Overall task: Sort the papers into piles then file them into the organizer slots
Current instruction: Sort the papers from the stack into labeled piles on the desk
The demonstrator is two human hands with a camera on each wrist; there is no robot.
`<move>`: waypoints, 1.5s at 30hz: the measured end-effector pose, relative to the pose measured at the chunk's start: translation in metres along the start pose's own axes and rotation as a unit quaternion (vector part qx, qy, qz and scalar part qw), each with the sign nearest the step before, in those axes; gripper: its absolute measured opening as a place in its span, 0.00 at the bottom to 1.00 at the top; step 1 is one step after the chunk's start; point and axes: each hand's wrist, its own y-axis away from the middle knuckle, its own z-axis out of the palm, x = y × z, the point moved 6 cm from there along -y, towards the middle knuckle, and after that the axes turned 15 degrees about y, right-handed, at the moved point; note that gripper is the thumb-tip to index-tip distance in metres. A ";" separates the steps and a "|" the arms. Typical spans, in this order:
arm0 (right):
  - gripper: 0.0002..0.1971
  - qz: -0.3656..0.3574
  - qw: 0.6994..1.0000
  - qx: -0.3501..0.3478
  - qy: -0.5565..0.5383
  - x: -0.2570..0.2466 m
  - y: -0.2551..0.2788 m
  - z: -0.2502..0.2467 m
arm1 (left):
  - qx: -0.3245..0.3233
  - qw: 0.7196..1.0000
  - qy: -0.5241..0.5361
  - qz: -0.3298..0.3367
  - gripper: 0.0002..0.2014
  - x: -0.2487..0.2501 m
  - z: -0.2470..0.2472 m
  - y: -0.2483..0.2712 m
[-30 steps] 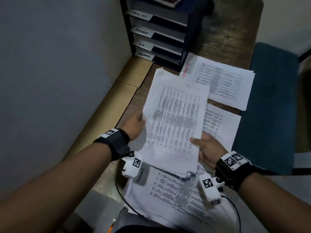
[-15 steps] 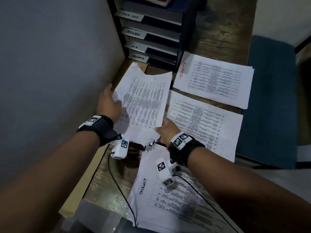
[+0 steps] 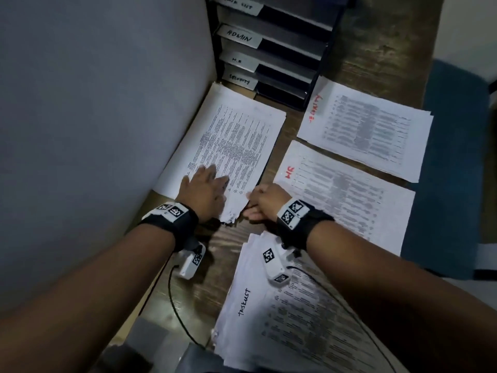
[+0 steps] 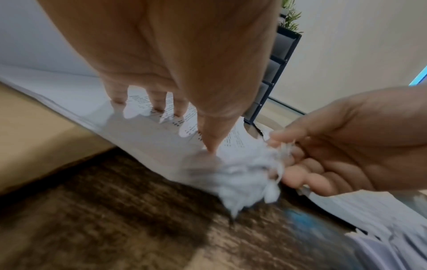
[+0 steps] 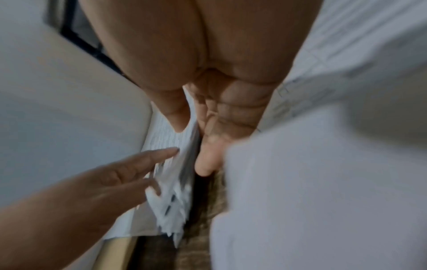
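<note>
Your left hand (image 3: 205, 188) lies flat, fingers straight, pressing the near end of the stack (image 3: 228, 146). Your right hand (image 3: 265, 201) pinches that stack's ragged near corner, thumb above, fingers curled beneath. A second ago you held these sheets in the air between both hands; half a second ago they were on their way to the wall side. Now they lie on the desk (image 3: 228, 246) just in front of the organizer (image 3: 271, 49), beside the red-marked piles (image 3: 347, 189) and apart from the "TASKLIST" pile (image 3: 269, 319). Judgement: a fourth pile is laid; sorting looks nearly done, and filing into slots has not begun.
</note>
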 end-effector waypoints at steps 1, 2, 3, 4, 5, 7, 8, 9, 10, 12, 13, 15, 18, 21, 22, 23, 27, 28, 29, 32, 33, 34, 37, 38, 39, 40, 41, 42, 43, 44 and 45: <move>0.04 -0.005 1.000 0.005 0.015 0.003 0.004 -0.008 | 0.001 1.000 -0.008 0.002 0.30 0.001 0.000 0.000; 0.04 -0.018 0.999 0.016 0.049 0.006 0.010 -0.019 | 0.000 1.000 -0.007 -0.003 0.30 0.001 0.000 0.001; 0.04 -0.034 0.995 0.028 0.094 0.011 0.018 -0.031 | -0.001 1.000 -0.005 -0.010 0.31 0.002 0.000 0.001; 0.04 -0.053 0.987 0.039 0.145 0.015 0.025 -0.044 | 0.000 1.000 -0.007 -0.016 0.32 0.003 -0.001 0.001; 0.04 -0.069 0.976 0.045 0.201 0.021 0.032 -0.055 | 0.004 1.000 -0.008 -0.016 0.32 0.006 -0.001 0.001; 0.04 -0.082 0.948 0.042 0.305 0.033 0.047 -0.069 | 0.023 1.000 0.018 -0.004 0.32 0.012 0.000 0.005; 0.05 -0.081 0.938 0.037 0.336 0.040 0.053 -0.072 | 0.035 0.998 0.048 0.009 0.32 0.015 0.001 0.008; 0.05 -0.079 0.929 0.029 0.360 0.046 0.059 -0.074 | 0.047 0.995 0.080 0.026 0.30 0.020 0.002 0.012; 0.05 -0.079 0.920 0.018 0.384 0.050 0.065 -0.073 | 0.053 0.991 0.109 0.049 0.27 0.026 0.003 0.018; 0.07 -0.086 0.897 0.000 0.433 0.060 0.072 -0.069 | 0.034 0.983 0.158 0.088 0.16 0.038 0.008 0.031; 0.10 -0.087 0.888 -0.006 0.451 0.066 0.073 -0.067 | 0.011 0.982 0.168 0.089 0.10 0.042 0.012 0.038; 0.15 -0.096 0.874 -0.003 0.476 0.075 0.075 -0.062 | -0.044 0.988 0.137 0.064 0.08 0.043 0.022 0.054; 0.20 -0.117 0.869 0.030 0.480 0.079 0.077 -0.059 | -0.110 0.990 0.083 0.033 0.17 0.044 0.034 0.085; 0.17 -0.138 0.875 0.052 0.461 0.082 0.084 -0.059 | -0.179 0.978 0.109 -0.015 0.26 0.045 0.051 0.126; 0.16 -0.140 0.881 0.058 0.448 0.083 0.083 -0.060 | -0.205 0.971 0.119 -0.035 0.28 0.044 0.059 0.138; 0.15 -0.141 0.887 0.069 0.433 0.086 0.084 -0.061 | -0.223 0.966 0.119 -0.049 0.31 0.043 0.069 0.150; 0.09 -0.150 0.889 0.121 0.415 0.083 0.090 -0.065 | -0.223 0.968 0.094 -0.065 0.31 0.037 0.098 0.175; 0.08 -0.160 0.886 0.129 0.416 0.080 0.092 -0.065 | -0.210 0.969 0.107 -0.074 0.30 0.036 0.101 0.178; 0.07 -0.173 0.884 0.134 0.412 0.079 0.095 -0.064 | -0.196 0.969 0.122 -0.084 0.29 0.035 0.102 0.179; 0.07 -0.207 0.882 0.149 0.395 0.078 0.101 -0.064 | -0.161 0.972 0.140 -0.095 0.27 0.036 0.099 0.185; 0.07 -0.210 0.881 0.154 0.396 0.079 0.103 -0.065 | -0.148 0.975 0.141 -0.091 0.27 0.038 0.097 0.188; 0.07 -0.212 0.877 0.155 0.401 0.078 0.105 -0.064 | -0.134 0.977 0.142 -0.085 0.26 0.041 0.093 0.190; 0.07 -0.227 0.870 0.155 0.410 0.073 0.109 -0.065 | -0.118 0.972 0.192 -0.070 0.19 0.047 0.089 0.196; 0.07 -0.234 0.868 0.158 0.408 0.071 0.111 -0.066 | -0.119 0.968 0.210 -0.067 0.17 0.047 0.088 0.197; 0.08 -0.238 0.868 0.160 0.406 0.069 0.111 -0.067 | -0.113 0.967 0.219 -0.061 0.15 0.047 0.088 0.196; 0.08 -0.240 0.867 0.162 0.406 0.068 0.112 -0.069 | -0.100 0.968 0.223 -0.055 0.13 0.046 0.086 0.195; 0.07 -0.241 0.866 0.163 0.407 0.067 0.111 -0.071 | -0.082 0.968 0.232 -0.054 0.10 0.044 0.084 0.194; 0.07 -0.237 0.867 0.164 0.407 0.067 0.111 -0.073 | -0.066 0.966 0.246 -0.056 0.08 0.043 0.081 0.193; 0.07 -0.232 0.869 0.166 0.404 0.066 0.110 -0.076 | -0.051 0.963 0.259 -0.060 0.09 0.039 0.079 0.191; 0.07 -0.227 0.873 0.168 0.397 0.065 0.110 -0.079 | -0.038 0.959 0.274 -0.064 0.10 0.037 0.077 0.191; 0.07 -0.225 0.878 0.171 0.387 0.063 0.110 -0.082 | -0.026 0.952 0.298 -0.070 0.10 0.034 0.074 0.189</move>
